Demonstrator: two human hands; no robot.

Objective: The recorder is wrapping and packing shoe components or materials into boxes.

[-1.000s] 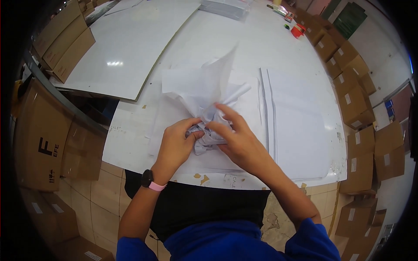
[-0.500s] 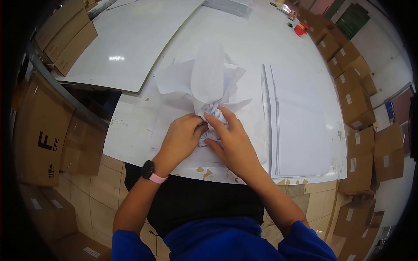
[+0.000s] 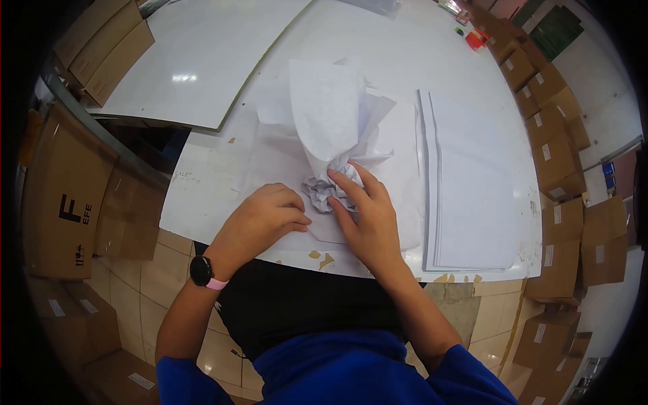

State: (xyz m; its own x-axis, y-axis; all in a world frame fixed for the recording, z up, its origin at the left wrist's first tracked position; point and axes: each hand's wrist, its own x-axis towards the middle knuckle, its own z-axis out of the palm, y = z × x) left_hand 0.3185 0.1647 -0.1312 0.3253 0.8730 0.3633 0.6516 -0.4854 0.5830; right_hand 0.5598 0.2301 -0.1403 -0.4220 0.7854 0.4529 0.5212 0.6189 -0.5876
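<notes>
A bunched white paper bundle [image 3: 327,192] lies on white sheets at the near side of the table, its lower part crumpled into a ball. From it a broad loose flap of paper [image 3: 324,101] stands up and away from me. My right hand [image 3: 371,223] grips the bundle from the right, index finger and thumb pressing into the folds. Whatever is inside the paper, if anything, is hidden. Left of the bundle and apart from it, my left hand [image 3: 260,219] is closed, fingertips low over the sheet. Whether it pinches a sheet edge cannot be made out.
To the right lies a stack of large white sheets [image 3: 472,189]. A white board [image 3: 196,61] covers the far left of the table. Red tape [image 3: 476,39] sits far right. Cardboard boxes [image 3: 560,162] line the right side; a large carton [image 3: 67,196] stands at left.
My left hand has let go of the crumpled paper and moved left and down. The right hand still holds the bundle. The upright flap now spreads wider.
</notes>
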